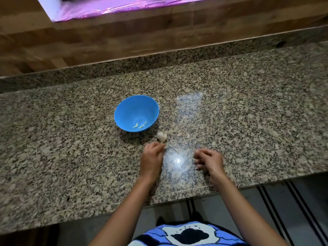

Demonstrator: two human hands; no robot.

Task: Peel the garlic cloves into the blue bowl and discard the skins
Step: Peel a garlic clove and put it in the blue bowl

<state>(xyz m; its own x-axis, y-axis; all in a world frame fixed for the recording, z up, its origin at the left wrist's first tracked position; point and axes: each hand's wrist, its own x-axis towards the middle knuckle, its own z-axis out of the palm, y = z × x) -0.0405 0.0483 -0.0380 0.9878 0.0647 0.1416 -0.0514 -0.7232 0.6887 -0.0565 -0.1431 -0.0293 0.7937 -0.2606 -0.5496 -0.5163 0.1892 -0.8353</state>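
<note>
Garlic bulb [161,137] sits on the bench [71,139], at 5 o'clock of the blue bowl [127,107]. We count 3 peeled cloves [140,125] inside; skins [173,147] lie undiscarded. Left hand [151,157] fingers curl at the bulb, pinch unclear; right hand [209,159] loosely curled, empty. Mostly unpeeled, we judge.

On the table [71,139] before you, the bowl [129,107] holds three peeled cloves [139,125]. The garlic bulb [162,137] lies just beside the bowl, at its near right. Your left hand [152,157] touches the bulb's near end; loose skins [173,147] lie between it and your right hand [208,160].
</note>
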